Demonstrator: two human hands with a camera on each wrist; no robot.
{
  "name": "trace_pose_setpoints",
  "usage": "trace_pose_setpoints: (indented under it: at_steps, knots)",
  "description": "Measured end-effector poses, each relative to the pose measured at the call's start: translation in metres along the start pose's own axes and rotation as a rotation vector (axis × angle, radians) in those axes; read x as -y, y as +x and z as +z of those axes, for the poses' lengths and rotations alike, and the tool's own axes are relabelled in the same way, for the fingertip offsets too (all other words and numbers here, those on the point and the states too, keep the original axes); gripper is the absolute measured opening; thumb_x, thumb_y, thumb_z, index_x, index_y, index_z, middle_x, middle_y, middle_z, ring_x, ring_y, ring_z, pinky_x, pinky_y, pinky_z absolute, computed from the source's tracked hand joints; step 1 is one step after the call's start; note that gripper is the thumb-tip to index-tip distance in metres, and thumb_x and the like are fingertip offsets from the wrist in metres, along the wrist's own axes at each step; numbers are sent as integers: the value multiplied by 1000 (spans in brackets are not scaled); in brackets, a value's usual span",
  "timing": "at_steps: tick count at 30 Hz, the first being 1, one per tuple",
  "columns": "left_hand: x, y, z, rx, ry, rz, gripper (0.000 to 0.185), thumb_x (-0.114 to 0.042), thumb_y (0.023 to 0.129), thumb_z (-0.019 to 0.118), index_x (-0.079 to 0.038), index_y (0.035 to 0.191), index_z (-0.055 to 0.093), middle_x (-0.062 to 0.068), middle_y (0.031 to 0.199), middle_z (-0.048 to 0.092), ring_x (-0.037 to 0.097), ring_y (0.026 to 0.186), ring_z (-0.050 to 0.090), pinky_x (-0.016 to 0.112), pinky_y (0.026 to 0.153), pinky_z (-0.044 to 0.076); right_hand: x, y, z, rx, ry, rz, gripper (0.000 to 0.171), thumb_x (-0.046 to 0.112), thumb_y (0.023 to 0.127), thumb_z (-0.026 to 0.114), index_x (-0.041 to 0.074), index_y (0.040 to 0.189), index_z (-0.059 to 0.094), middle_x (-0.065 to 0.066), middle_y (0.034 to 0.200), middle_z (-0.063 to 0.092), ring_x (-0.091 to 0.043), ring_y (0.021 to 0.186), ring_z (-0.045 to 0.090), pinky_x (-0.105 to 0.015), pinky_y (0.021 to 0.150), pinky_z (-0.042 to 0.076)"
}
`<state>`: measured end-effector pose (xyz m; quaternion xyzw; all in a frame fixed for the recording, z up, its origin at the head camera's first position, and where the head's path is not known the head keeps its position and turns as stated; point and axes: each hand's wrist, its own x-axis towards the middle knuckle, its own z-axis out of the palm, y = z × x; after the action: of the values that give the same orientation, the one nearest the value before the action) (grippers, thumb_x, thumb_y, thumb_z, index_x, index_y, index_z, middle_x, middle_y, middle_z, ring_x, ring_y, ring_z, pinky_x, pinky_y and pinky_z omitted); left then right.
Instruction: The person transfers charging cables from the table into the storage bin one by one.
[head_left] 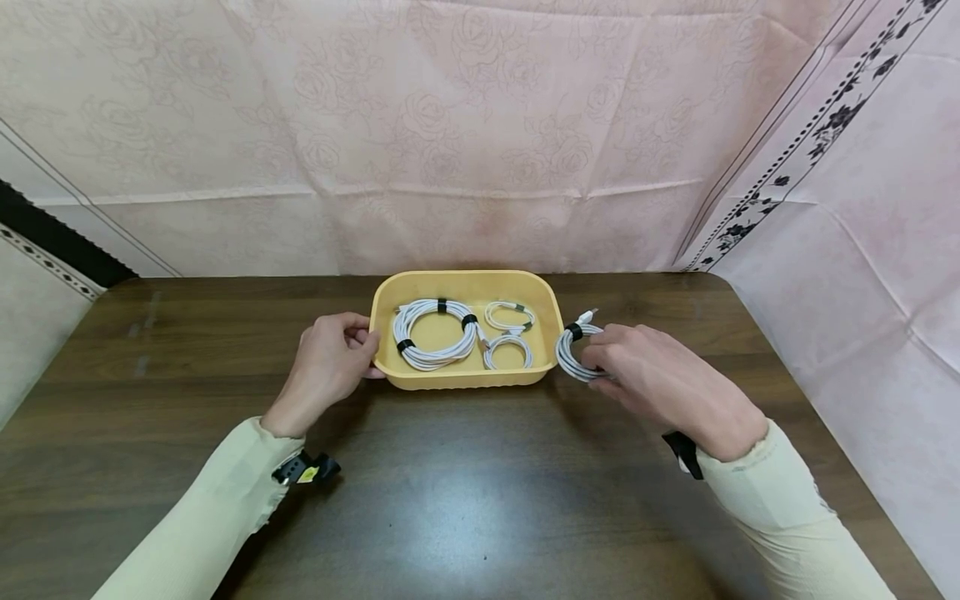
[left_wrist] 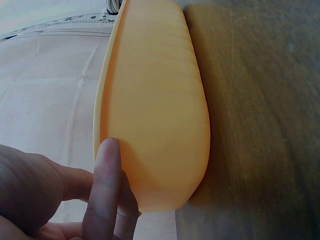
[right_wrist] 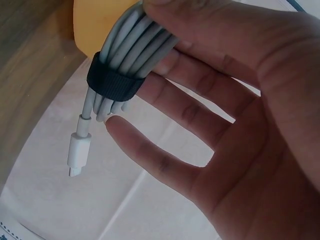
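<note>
Right hand [right_wrist: 220,100] pinches a coiled cable [right_wrist: 132,47], connector visible only wrist-side; left hand [head_left: 330,362] grips the tray [head_left: 465,379].

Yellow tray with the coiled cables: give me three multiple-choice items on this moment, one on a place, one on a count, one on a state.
1. Where is the coil that the right hand holds?
A. Inside the tray
B. Outside the tray, past its right end
C. Flat on the table by the left sleeve

2. How many white cable coils lie inside the yellow tray?
A. One
B. Three
C. Five

3. What is the left hand doing?
A. Holding the tray's left end
B. Lying flat on the table, away from the tray
C. Lifting a coil

Answers:
1 B: the head view shows the held coil just right of the tray's wall, in the right hand's grip.
2 B: one large coil and two small coils lie inside.
3 A: its fingers lie against the tray's outer wall.
</note>
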<state>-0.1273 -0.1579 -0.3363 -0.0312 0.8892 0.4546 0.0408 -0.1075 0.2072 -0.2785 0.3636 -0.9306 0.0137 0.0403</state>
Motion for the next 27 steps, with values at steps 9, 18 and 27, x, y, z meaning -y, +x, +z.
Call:
trace_pose_setpoints:
  at_steps: [9,18,27]
  knots:
    - [0,0,0,0,0,0,34,-14,103,56,8,129,60,19,101,65,9,64,70,30,63,65,1,5,0,-6,-10,-14,30,6,78,84,23,72,59,10,75,53,-8,68,49,-26,58,44]
    - [0,0,0,0,-5,3,35,-15,103,57,8,129,60,19,100,65,9,64,70,30,64,65,1,9,-2,-12,-2,-17,30,5,78,84,22,73,60,9,75,53,-8,68,50,-26,58,44]
    - [1,0,0,5,1,3,35,-14,103,57,8,129,60,19,100,65,10,65,70,30,63,65,4,12,-3,-14,-6,-15,30,6,78,84,22,74,59,10,75,53,-8,67,49,-25,58,44]
